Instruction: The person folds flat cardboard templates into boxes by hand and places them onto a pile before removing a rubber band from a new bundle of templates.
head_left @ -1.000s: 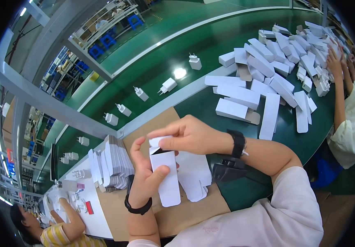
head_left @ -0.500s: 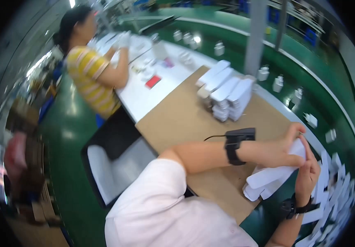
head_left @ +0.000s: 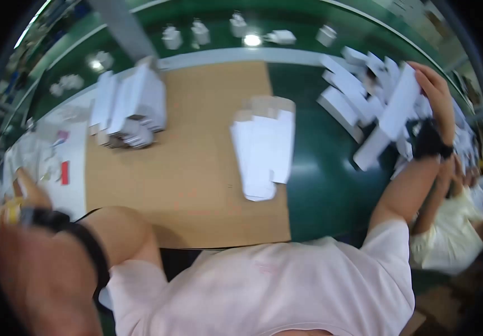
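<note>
My right hand (head_left: 437,92) is closed on the upper end of a long white box (head_left: 394,106), which it holds tilted over the pile of white boxes (head_left: 345,84) at the right. Close to the camera at lower left, my left hand (head_left: 34,274) is a blur, and its fingers cannot be made out. Flattened white cartons (head_left: 261,151) lie on the brown cardboard sheet (head_left: 196,185) in front of me. Farther left on the same sheet stands a stack of flat white cartons (head_left: 135,103).
Green table surface (head_left: 325,190) shows right of the cardboard. White chargers (head_left: 199,33) sit in a row beyond the far edge, near a grey post (head_left: 121,28). A red flat piece (head_left: 65,172) lies on the left white table. Co-workers are at far left and right (head_left: 454,229).
The view has swung to the right. Both hands were together on a white box; now the right hand holds it at the pile, and the left has moved away to lower left.
</note>
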A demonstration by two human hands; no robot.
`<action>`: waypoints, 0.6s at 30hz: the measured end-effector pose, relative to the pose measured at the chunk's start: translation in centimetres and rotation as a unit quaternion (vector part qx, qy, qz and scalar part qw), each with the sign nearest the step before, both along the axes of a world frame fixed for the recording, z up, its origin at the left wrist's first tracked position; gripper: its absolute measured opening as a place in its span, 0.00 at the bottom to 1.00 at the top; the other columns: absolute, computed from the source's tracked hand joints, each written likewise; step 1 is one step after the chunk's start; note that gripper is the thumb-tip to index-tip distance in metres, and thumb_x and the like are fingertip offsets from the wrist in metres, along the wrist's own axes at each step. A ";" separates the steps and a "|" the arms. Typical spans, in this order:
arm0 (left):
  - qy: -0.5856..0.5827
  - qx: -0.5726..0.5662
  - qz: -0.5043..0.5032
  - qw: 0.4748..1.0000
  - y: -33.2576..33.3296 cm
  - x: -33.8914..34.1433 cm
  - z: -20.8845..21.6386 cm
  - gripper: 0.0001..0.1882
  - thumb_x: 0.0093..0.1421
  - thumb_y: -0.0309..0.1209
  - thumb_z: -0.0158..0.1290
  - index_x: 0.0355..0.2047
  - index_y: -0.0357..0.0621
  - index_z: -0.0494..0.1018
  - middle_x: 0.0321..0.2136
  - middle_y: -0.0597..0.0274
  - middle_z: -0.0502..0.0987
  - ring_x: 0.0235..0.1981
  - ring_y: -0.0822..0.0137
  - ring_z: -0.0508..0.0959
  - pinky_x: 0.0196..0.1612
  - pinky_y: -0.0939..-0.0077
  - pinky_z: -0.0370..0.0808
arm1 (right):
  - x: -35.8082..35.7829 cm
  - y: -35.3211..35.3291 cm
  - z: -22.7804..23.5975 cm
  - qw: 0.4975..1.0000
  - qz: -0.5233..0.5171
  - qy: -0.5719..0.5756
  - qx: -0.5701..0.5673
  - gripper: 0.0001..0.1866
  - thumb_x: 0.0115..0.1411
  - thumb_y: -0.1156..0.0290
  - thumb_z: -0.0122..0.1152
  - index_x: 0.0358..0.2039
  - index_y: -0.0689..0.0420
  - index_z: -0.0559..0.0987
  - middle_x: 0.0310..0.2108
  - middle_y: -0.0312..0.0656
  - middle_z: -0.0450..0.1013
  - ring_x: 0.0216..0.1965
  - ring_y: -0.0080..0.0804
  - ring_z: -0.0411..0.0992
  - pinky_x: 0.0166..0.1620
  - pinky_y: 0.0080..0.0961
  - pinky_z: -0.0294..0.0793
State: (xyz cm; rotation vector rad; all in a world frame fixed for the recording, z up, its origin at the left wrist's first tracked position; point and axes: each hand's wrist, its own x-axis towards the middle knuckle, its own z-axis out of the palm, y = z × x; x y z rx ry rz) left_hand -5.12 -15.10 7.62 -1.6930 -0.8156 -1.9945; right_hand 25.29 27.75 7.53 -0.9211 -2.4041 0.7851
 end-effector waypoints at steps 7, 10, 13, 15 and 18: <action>0.009 0.000 -0.015 1.000 -9.5 -3.2 -3.3 0.35 0.56 0.52 0.45 0.48 0.30 0.59 0.43 0.44 0.66 0.39 0.51 0.68 0.42 0.55 0.65 | 10.8 4.9 0.2 0.897 -0.246 -0.180 0.321 0.12 0.55 0.69 0.53 0.36 0.62 0.77 0.30 0.44 0.76 0.31 0.31 0.73 0.36 0.25 0.71; 0.067 0.071 0.045 0.994 -1.7 -1.5 -3.5 0.31 0.56 0.50 0.45 0.46 0.31 0.61 0.41 0.45 0.66 0.38 0.53 0.68 0.41 0.58 0.65 | 5.2 1.6 -4.5 0.891 -0.088 -0.181 0.407 0.09 0.54 0.70 0.55 0.34 0.58 0.78 0.31 0.45 0.75 0.33 0.29 0.73 0.36 0.25 0.71; 0.044 0.055 0.091 0.993 -4.0 -1.5 -5.4 0.27 0.57 0.47 0.45 0.43 0.32 0.62 0.40 0.47 0.67 0.37 0.55 0.69 0.40 0.61 0.66 | -5.2 -10.7 -6.7 0.999 0.041 -0.011 0.005 0.23 0.51 0.73 0.56 0.51 0.52 0.69 0.35 0.46 0.74 0.36 0.27 0.73 0.35 0.23 0.73; 0.009 0.007 0.095 0.995 -4.9 -0.8 -5.6 0.24 0.58 0.45 0.45 0.42 0.33 0.63 0.39 0.47 0.67 0.36 0.57 0.69 0.39 0.62 0.66 | -9.1 -16.5 -8.6 0.989 0.139 -0.052 0.028 0.33 0.49 0.67 0.63 0.56 0.51 0.61 0.36 0.54 0.73 0.30 0.36 0.74 0.32 0.27 0.73; 0.000 -0.054 0.104 0.993 -1.9 -1.9 -4.5 0.21 0.58 0.42 0.45 0.39 0.34 0.65 0.38 0.49 0.67 0.35 0.59 0.69 0.38 0.65 0.66 | -12.7 -16.5 -12.2 0.991 0.092 -0.087 -0.053 0.31 0.47 0.68 0.65 0.50 0.54 0.62 0.28 0.49 0.73 0.25 0.33 0.73 0.29 0.25 0.70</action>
